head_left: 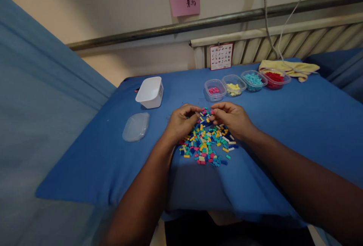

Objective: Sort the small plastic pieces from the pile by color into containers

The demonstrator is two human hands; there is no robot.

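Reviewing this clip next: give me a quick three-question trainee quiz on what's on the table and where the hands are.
1. True or false: the white tub sits to the left of the four clear bowls.
2. Which colour of pieces fills the clear bowl farthest to the right: A pink, B yellow, C red?
3. What lies flat on the blue cloth in front of the white tub?

Key
1. True.
2. C, red.
3. A clear lid, left of the left hand; both it and the right hand rest at the far edge of the pile of mixed small bricks.
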